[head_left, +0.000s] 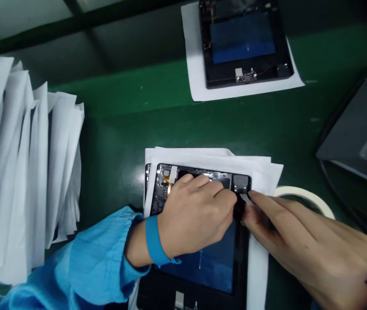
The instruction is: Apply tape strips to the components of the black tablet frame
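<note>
1. Opened tablet point(212, 267) is lying face-up at the lower middle of the green table point(112, 142), its lower edge running out of view; white sheets point(257, 275) are sticking out beneath it.
2. Left hand point(196, 215) is curling its fingers into a loose fist over the tablet's upper part; the fingertips are hiding, so I cannot tell whether it is gripping anything.
3. Right hand point(309, 241) is reaching in from the right, thumb and forefinger pinching a small pale strip point(245, 199) just below the black square part point(241, 184) in the tablet's upper right corner.
4. Blue wristband point(156, 241) is circling the left wrist, just beyond a blue sleeve point(96, 258).
5. Cream ring point(312, 199), resembling a tape roll, is lying partly behind the right hand.
6. Second opened tablet point(241, 38) is resting on its own white sheet point(199, 88) near the far edge.
7. White sleeves point(15, 172) are standing in a row on the left; a grey object point(358, 129) is sitting on the right.
</note>
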Tool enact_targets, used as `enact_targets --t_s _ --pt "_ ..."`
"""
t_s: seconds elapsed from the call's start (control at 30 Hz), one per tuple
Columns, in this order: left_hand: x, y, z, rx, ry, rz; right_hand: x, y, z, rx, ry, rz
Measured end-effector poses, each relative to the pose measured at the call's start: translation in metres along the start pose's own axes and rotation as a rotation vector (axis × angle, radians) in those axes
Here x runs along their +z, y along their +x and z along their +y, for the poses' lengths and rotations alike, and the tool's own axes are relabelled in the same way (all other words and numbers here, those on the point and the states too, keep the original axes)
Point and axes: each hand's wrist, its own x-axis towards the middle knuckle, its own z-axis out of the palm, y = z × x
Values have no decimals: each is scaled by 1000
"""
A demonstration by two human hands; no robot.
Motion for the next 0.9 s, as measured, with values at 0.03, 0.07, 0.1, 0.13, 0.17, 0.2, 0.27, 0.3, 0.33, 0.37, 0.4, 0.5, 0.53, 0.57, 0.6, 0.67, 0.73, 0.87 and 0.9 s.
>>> enact_targets --t_s 0.03,0.07,0.1,0.13,0.17,0.2,0.27,0.3,0.33,0.37,0.4,0.5,0.53,0.57,0.6,0.67,0.73,0.87,0.9 --pt "0 0 0 -1 -1 1 1 0 -1 3 -4 -7" --pt "0 0 0 -2 -2 1 1 1 -1 11 -10 -8" --pt "0 0 0 -2 -2 2 2 1 -2 19 -16 -3" --pt "0 0 0 -2 -3 0 2 1 -3 21 -21 -2" --pt "0 0 0 -2 -3 -1 2 1 -4 21 -24 -1" --pt "0 0 0 -2 -3 -4 1 2 -5 19 -24 -7" --pt "-1 0 0 -4 -2 -9 0 2 -7 14 -25 -27" --pt "-1 0 0 -4 -2 -11 -1 3 -8 15 -29 -44" --pt "-1 0 0 -3 -2 -13 -2 3 -8 23 -37 -54" --pt "-1 0 0 -3 -3 -15 -3 3 -9 33 -44 -58" --pt "-1 0 0 -2 -3 -17 -4 3 -10 39 -48 -62" --pt "0 -1 0 -4 -3 -20 -5 3 -11 51 -43 -57" --pt "0 -1 0 -5 -1 -18 -5 3 -11 52 -39 -60" --pt "0 -1 0 -4 1 -14 -5 3 -11 51 -33 -67" --pt "0 -1 0 -3 3 -10 -5 3 -11 54 -27 -72" --pt "1 -1 0 1 6 -5 -4 3 -11 57 -7 -79" --pt "1 -1 0 0 6 -3 -4 3 -11 62 8 -77" --pt "1 -2 0 2 7 -4 -4 0 -10 86 10 -76" --pt "1 -2 0 3 7 -5 -4 -1 -10 91 12 -84"
